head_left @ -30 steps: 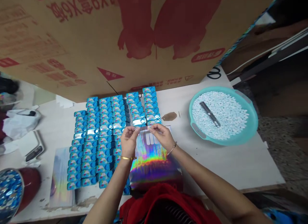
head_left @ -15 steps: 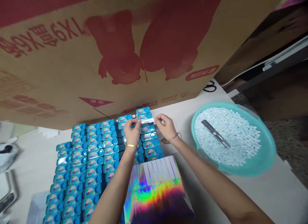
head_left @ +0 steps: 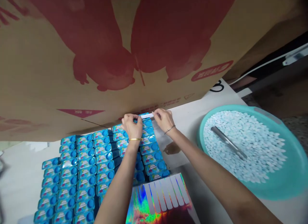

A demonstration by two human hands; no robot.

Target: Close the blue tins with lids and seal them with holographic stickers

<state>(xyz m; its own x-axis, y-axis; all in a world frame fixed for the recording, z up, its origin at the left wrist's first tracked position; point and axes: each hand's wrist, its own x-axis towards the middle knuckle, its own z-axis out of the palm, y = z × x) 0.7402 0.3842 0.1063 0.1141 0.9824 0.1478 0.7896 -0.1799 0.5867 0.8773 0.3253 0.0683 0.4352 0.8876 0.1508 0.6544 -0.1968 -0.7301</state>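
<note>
My left hand (head_left: 131, 125) and my right hand (head_left: 164, 118) pinch the two ends of a small silvery sticker strip (head_left: 147, 116). They hold it over the farthest blue tin (head_left: 144, 123) in the right column, close under the cardboard box. Rows of blue tins (head_left: 89, 166) cover the white table (head_left: 190, 113) to the left of my arms. A holographic sticker sheet (head_left: 163, 198) with several strips peeled off lies near me, below my arms.
A big brown cardboard box (head_left: 120, 50) with red print stands behind the tins. At the right a teal basin (head_left: 293, 182) holds white tablets (head_left: 255, 147) and a metal scoop (head_left: 228, 142). A brown stain (head_left: 172, 148) marks the table.
Both hands lifted the strip off the holographic sheet and carried it away from me to the far end of the right column of tins. The view moved closer to the box.
</note>
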